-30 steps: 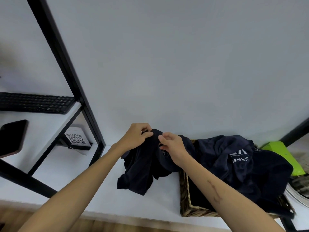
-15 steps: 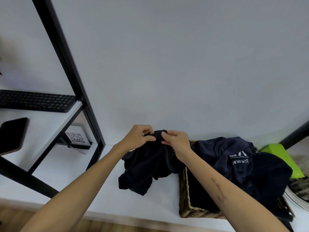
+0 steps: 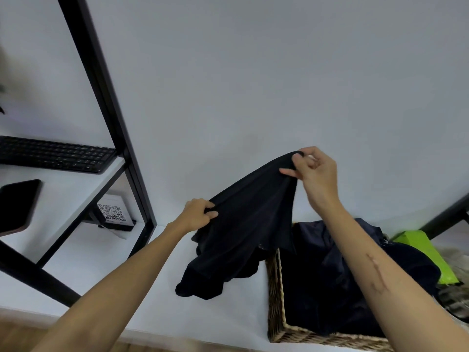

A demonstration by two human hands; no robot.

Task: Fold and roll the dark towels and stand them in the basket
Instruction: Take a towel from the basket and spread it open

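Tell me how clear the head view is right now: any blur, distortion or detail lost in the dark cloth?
Head view: hands sharp, left hand and right hand both pinching the dark towel; its folds are almost lost in black. Wide-angle lens bends the black shelf frame. Soft, even light, no glare. Slight blur at the bottom edge and around the wicker basket.

Black keyboard (image 3: 54,154) on white shelf (image 3: 73,189), dark phone (image 3: 17,205), QR-code card (image 3: 113,212), black frame (image 3: 106,110), green packet (image 3: 422,252)
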